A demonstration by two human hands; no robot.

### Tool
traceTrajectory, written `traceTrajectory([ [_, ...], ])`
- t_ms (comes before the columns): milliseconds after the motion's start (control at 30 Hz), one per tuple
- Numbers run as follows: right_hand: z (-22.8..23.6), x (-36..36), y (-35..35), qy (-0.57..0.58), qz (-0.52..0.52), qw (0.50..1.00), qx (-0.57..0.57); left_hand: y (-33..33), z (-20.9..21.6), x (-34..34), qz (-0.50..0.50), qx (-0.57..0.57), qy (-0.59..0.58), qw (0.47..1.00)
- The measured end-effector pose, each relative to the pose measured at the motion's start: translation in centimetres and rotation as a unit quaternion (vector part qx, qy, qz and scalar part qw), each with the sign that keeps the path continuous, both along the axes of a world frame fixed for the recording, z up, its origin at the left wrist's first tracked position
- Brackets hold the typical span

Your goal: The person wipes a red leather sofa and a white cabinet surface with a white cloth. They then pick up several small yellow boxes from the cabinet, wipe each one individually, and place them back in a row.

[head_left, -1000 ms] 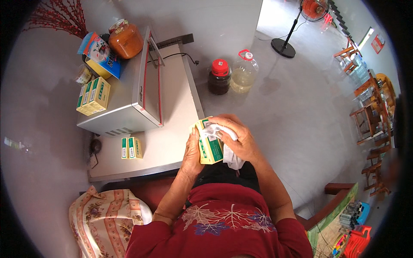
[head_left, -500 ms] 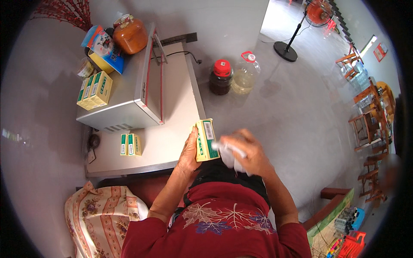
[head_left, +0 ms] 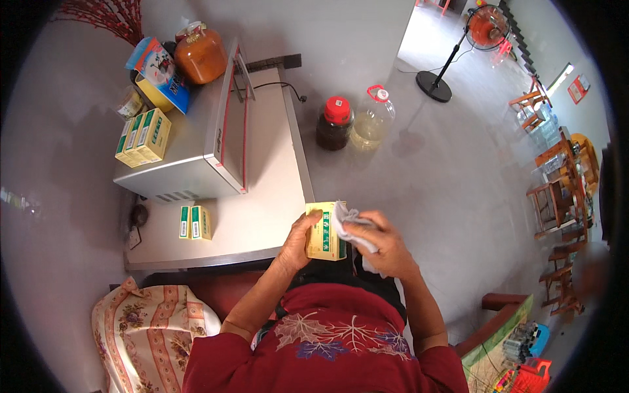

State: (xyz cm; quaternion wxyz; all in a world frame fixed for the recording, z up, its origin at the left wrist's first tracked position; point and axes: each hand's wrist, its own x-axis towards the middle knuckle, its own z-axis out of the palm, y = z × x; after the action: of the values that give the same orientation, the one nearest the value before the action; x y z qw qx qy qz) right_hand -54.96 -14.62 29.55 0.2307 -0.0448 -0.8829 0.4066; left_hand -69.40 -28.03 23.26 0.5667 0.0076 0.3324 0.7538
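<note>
My left hand grips a yellow and green carton by its left side, thumb on the broad face, just beyond the table's near right corner. In my right hand is a crumpled white cloth, pressed against the carton's upper right part. The fingers of my right hand are closed around the cloth, which hides that edge of the carton. Two similar small cartons stand side by side on the white tabletop. More of these yellow and green boxes sit on top of the silver microwave oven.
A jar of orange-brown contents and a blue bag also rest on the microwave. On the floor stand a dark red-lidded jar, a clear jug and a fan. Patterned cloth covers something at lower left.
The carton has been turned so that its broad yellow face shows, and it sits slightly lower. My right hand has brought the white cloth up onto the carton's upper right part.
</note>
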Motion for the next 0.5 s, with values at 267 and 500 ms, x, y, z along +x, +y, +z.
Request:
traceTrajectory([
  [267,0.5,-0.7,-2.2,-0.028,0.018,0.93,0.366,0.4,-1.1,2.0,0.03,-0.071,0.117,0.99],
  [500,0.7,-2.7,1.7,-0.04,-0.111,0.976,0.185,-0.4,-0.1,2.7,0.002,-0.06,0.245,0.968],
])
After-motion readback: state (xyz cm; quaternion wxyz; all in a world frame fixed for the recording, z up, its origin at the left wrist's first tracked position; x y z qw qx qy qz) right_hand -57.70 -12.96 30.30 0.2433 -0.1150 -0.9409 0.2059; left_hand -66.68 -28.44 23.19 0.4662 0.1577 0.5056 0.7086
